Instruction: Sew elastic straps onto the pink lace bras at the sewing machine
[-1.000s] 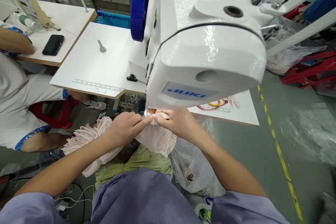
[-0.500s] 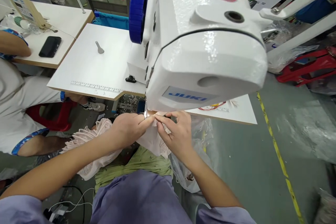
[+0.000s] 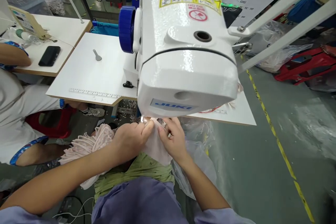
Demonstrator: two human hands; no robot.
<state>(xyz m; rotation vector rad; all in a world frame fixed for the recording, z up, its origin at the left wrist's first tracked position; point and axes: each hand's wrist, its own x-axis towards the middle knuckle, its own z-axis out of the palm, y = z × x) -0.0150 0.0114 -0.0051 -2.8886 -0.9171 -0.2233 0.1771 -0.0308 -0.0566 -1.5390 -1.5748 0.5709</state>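
Pink lace fabric [image 3: 154, 145], one piece, is pinched by both left hand [image 3: 131, 138] and right hand [image 3: 173, 140] fingers under one sewing machine [image 3: 183, 59].

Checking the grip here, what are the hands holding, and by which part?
Both hands, left hand and right hand, pinch the pale fabric at its top edge, under the sewing machine.

White table [image 3: 86, 73], sewing machine [image 3: 183, 59], ruler strip [image 3: 94, 93]
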